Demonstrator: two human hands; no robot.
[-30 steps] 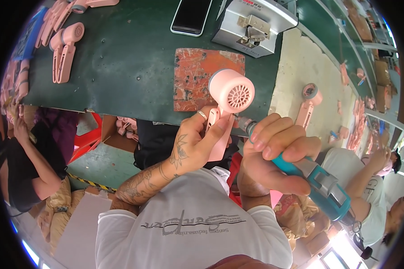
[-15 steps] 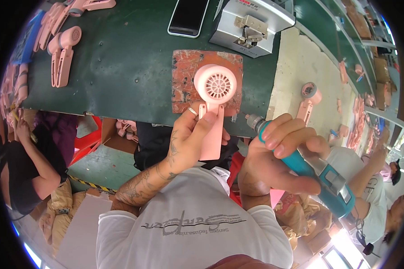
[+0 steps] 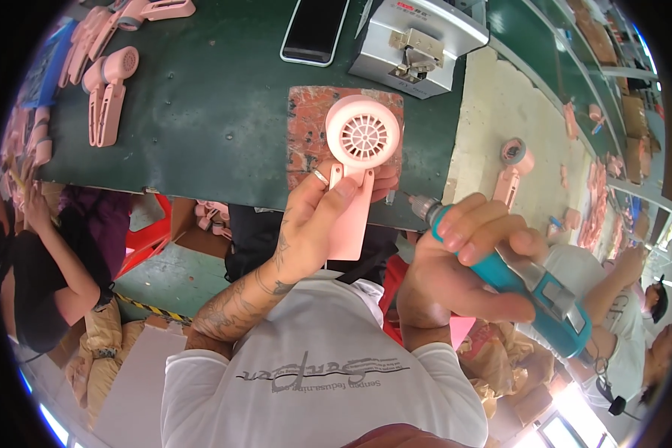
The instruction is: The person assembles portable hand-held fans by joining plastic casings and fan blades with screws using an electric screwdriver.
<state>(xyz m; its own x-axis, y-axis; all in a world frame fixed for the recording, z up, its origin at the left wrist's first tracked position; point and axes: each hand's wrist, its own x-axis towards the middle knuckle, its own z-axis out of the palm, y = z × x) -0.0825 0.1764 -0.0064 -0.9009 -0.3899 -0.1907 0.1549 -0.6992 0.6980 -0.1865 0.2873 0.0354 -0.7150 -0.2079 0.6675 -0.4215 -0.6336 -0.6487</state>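
A pink hair dryer (image 3: 357, 160) is gripped by the left hand (image 3: 322, 224) around its handle, held upright with the round grille end up, just over the near edge of the green worktop (image 3: 209, 112). Directly behind the dryer head a reddish-brown mat (image 3: 306, 123) is laid on the worktop. A teal electric screwdriver (image 3: 515, 280) is clasped by the right hand (image 3: 455, 272), fingers wrapped round the body, its metal tip pointed toward the dryer handle and just beside it, not clearly touching. A ring is seen on one left finger. Farther back on the worktop a black phone (image 3: 315, 30) is lying flat, and beside it a grey metal box (image 3: 418, 45) is set. More pink dryers (image 3: 108, 89) are lying at the left end of the worktop. Another person (image 3: 41, 254) is seated at lower left.
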